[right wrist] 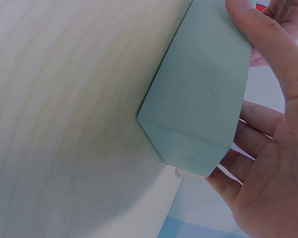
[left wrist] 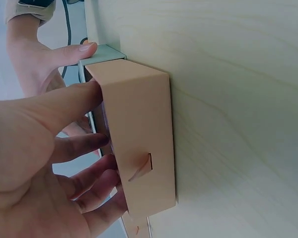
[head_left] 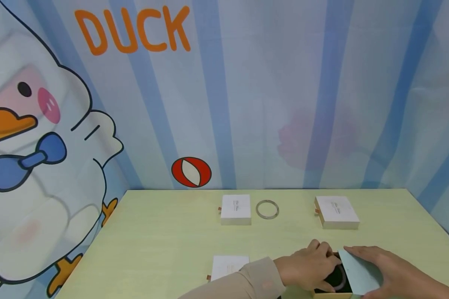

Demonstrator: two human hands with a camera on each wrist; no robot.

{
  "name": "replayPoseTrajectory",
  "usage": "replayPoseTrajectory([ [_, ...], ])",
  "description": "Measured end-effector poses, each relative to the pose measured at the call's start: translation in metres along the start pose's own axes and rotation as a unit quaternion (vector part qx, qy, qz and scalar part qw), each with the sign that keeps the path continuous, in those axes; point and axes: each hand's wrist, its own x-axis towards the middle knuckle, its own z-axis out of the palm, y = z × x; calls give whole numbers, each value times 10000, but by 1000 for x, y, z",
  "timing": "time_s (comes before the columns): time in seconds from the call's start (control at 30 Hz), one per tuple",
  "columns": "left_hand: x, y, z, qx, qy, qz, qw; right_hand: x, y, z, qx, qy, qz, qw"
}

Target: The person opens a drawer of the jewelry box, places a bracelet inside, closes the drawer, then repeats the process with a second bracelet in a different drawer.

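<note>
In the head view my left hand (head_left: 309,265) reaches into the dark inside of a drawer box at the lower right, its thumb and fingers about a pale bangle (head_left: 341,279). The left wrist view shows the thumb and fingertips over the edge of the tan drawer (left wrist: 139,114), which has a ribbon tab on its front; there the fingertips are hidden inside. My right hand (head_left: 393,268) holds the pale green box sleeve (head_left: 361,272) from the other side. In the right wrist view the thumb lies along one edge of that sleeve (right wrist: 198,84) and the fingers along its opposite side.
Behind the hands, a white box (head_left: 236,209) stands beside another bangle (head_left: 267,209). A second white box (head_left: 337,212) is at the back right. A third white box (head_left: 228,265) lies partly behind my left sleeve (head_left: 243,282). A printed cloth backdrop (head_left: 262,104) rises behind the table.
</note>
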Motion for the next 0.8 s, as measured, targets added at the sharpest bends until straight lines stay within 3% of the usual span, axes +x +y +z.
replayPoseTrajectory([
  [0.13,-1,-1,-1,-86,13,5,10000,0,-1,0,133,-42,82,9999],
  [0.4,-8,-9,-8,-784,155,101,9968,-1,-3,-2,119,-29,56,9999],
  [0.63,-16,-15,-10,-878,322,444,9946,-1,-4,-2,69,-23,56,10000],
  [0.8,-19,-18,-7,-864,452,335,9947,0,-5,-1,62,-45,138,9999],
])
